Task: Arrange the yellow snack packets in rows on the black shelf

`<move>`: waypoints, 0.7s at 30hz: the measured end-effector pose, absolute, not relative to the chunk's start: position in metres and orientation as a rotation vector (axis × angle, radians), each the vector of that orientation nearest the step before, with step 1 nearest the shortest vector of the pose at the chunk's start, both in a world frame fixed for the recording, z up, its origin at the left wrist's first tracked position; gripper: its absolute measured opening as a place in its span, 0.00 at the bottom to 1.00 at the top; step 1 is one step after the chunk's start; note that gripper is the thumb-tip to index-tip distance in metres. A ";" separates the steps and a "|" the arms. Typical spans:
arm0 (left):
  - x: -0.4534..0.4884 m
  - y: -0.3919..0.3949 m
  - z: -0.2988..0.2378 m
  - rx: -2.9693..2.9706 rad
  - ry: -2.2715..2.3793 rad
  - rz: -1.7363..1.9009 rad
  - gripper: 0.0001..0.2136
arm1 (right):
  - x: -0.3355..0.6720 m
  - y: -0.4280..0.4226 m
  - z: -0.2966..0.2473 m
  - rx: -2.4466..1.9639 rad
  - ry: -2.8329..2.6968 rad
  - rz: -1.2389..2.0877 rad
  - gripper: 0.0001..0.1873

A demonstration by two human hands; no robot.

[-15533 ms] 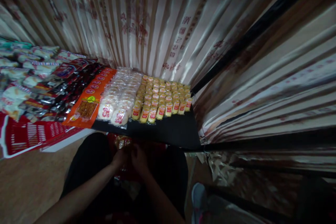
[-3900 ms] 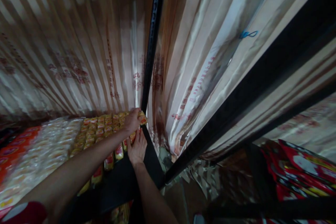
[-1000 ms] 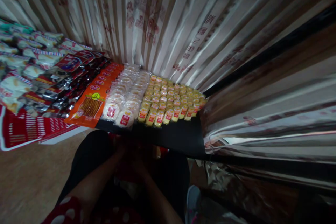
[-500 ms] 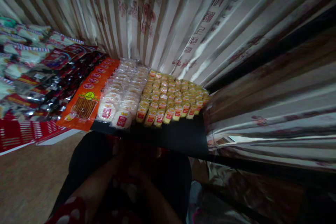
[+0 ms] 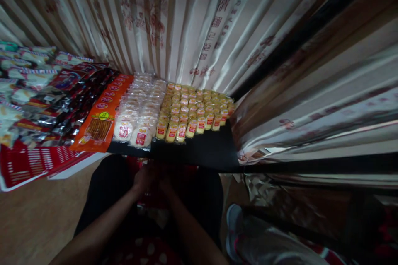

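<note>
Both hands are low between my knees, below the front edge of the dark table [image 5: 199, 153]. My left hand [image 5: 144, 178] is near a dark red thing whose kind I cannot make out, with a few shiny bits by the fingers. My right hand [image 5: 166, 183] lies close beside it in deep shadow. The fingers of both are too dark to read. Above them on the table stand rows of small yellow-wrapped snack packs [image 5: 189, 114], two columns of round white wrapped crackers [image 5: 141, 134] and an orange snack bag [image 5: 99, 128].
Left of the orange bag lie dark red and black snack packets [image 5: 71, 95] and white-wrapped packets [image 5: 31, 74]. A red and white printed panel [image 5: 34, 161] hangs at the table's left front. A pleated curtain [image 5: 186, 29] rises behind. A shoe [image 5: 234, 227] is at lower right.
The view has shifted, so the snacks sit slightly further left. My forearms show more clearly, and my left hand has come up closer to the table edge. The snack rows look the same.
</note>
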State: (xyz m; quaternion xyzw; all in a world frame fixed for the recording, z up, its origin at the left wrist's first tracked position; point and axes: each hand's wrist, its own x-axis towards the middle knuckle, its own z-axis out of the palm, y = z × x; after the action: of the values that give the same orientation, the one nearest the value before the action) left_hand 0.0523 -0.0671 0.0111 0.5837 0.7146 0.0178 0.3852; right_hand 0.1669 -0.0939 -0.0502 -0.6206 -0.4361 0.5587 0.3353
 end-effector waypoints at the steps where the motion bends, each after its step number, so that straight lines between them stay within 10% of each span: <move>1: 0.051 -0.069 0.014 1.485 1.786 0.093 0.16 | 0.167 -0.094 -0.048 -1.600 -1.103 1.486 0.15; 21: 0.037 -0.095 0.072 1.286 1.398 0.835 0.20 | 0.201 -0.105 0.032 -1.370 -0.922 1.347 0.17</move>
State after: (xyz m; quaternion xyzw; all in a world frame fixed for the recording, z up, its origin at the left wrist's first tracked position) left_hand 0.0374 -0.0946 0.0721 0.5336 0.5803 0.3465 0.5084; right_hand 0.2014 -0.1053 0.0322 -0.5625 -0.3786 0.5532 0.4840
